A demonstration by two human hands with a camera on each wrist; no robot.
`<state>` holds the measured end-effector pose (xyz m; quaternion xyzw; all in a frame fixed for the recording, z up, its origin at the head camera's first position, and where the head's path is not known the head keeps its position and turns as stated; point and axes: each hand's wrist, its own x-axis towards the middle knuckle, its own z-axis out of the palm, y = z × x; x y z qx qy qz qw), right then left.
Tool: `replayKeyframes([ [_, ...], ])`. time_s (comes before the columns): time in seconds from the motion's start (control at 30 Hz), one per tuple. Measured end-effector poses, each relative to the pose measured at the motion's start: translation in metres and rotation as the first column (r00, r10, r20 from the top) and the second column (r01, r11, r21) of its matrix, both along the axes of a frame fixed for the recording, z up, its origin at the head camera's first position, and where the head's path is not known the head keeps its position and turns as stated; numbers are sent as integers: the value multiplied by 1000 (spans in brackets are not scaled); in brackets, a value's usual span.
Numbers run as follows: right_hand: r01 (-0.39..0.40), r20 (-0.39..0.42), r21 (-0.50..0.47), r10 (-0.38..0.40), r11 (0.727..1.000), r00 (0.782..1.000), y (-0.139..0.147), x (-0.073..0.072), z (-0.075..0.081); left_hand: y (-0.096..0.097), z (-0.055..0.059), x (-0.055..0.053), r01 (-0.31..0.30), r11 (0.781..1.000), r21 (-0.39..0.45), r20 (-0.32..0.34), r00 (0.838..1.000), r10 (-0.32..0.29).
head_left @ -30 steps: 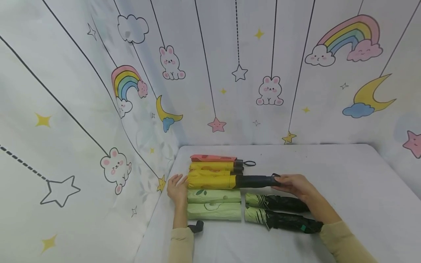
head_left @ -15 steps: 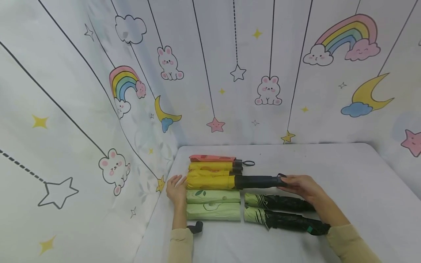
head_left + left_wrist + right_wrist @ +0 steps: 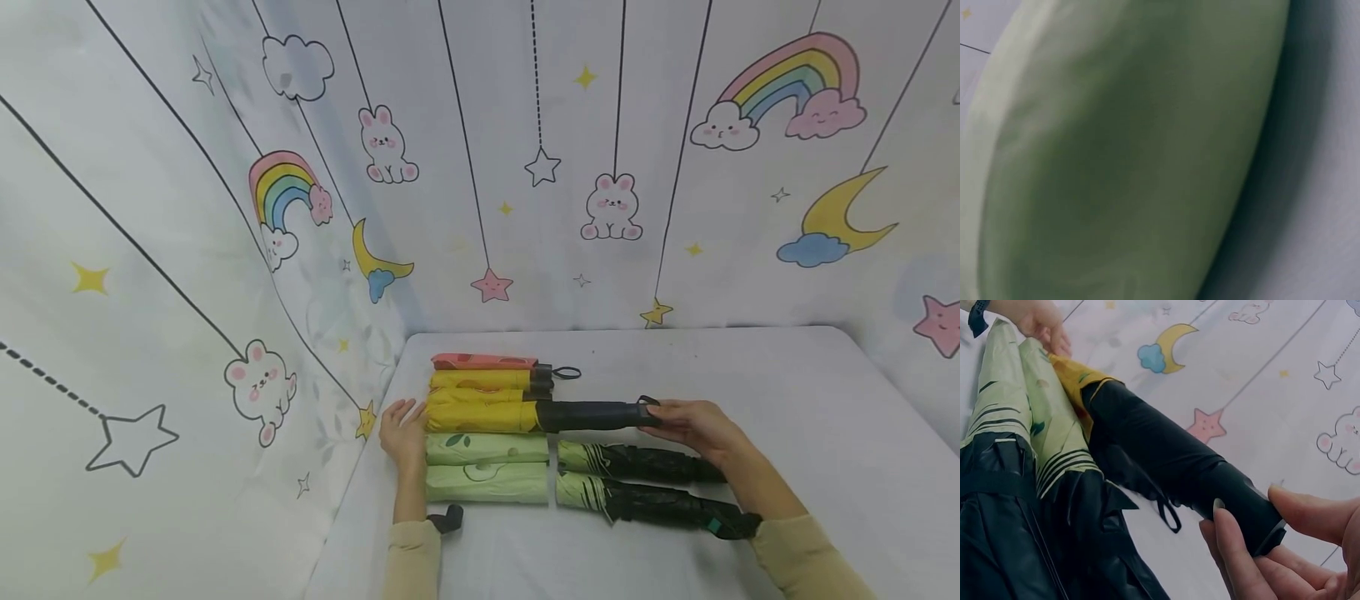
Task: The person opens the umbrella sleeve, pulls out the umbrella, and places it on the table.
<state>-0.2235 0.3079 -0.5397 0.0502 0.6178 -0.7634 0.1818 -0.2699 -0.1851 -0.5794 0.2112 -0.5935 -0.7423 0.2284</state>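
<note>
In the head view, a black folded umbrella (image 3: 592, 415) sticks out of a yellow umbrella sleeve (image 3: 480, 417). My right hand (image 3: 693, 425) pinches the umbrella's far right end between thumb and fingers; the right wrist view shows this hand (image 3: 1297, 550) close up. At the sleeve's left end my left hand (image 3: 402, 429) holds it with the fingertips. Below lie two light green sleeves (image 3: 487, 483) with an avocado print. Right of these rest two green-and-black folded umbrellas (image 3: 660, 504), partly behind my right forearm. A green sleeve (image 3: 1135, 150) fills the left wrist view, blurred.
Behind the yellow sleeve lie two more yellow folded umbrellas (image 3: 487, 380) and a red one (image 3: 487, 362) with a black wrist loop (image 3: 567, 372). A small black device (image 3: 448, 518) sits by my left wrist. Printed white cloth walls enclose the white table (image 3: 787, 400).
My right hand has moved right, drawing more of the black umbrella out of the yellow sleeve. The lower green-and-black umbrella's right end has also shifted right. My left hand has stayed at the sleeve's end.
</note>
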Motion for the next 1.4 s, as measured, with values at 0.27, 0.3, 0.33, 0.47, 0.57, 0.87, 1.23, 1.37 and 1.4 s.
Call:
replayKeyframes([
  [0.27,-8,-11,7,8,1000,1000,3,3,0,-1,0,0,5,1000,-16,16,1000,-5],
  [0.3,-10,-14,10,10,1000,1000,4,3,0,-2,-1,0,9,1000,-12,18,1000,-9],
  [0.33,-12,-17,13,12,1000,1000,4,4,-1,-2,-2,-1,12,1000,-9,18,1000,-12],
  [0.47,-13,-13,6,13,1000,1000,7,5,-1,-2,-3,-1,19,1000,-3,21,1000,-19],
  [0.57,-5,-4,-13,5,1000,1000,10,6,0,-2,-2,0,13,1000,-11,18,1000,-13],
  [0.87,-3,-4,-34,3,999,1000,17,9,3,-2,-2,-1,9,1000,-7,18,1000,-9],
  [1.23,6,22,-71,-4,997,1000,33,16,3,-3,-2,0,-9,999,-50,15,1000,10],
  [1.37,11,15,-76,-10,997,1000,41,18,2,-4,0,2,-8,998,-55,4,1000,9],
  [1.4,11,12,-77,-10,997,1000,43,19,2,-4,0,2,-7,998,-55,1,1000,7],
])
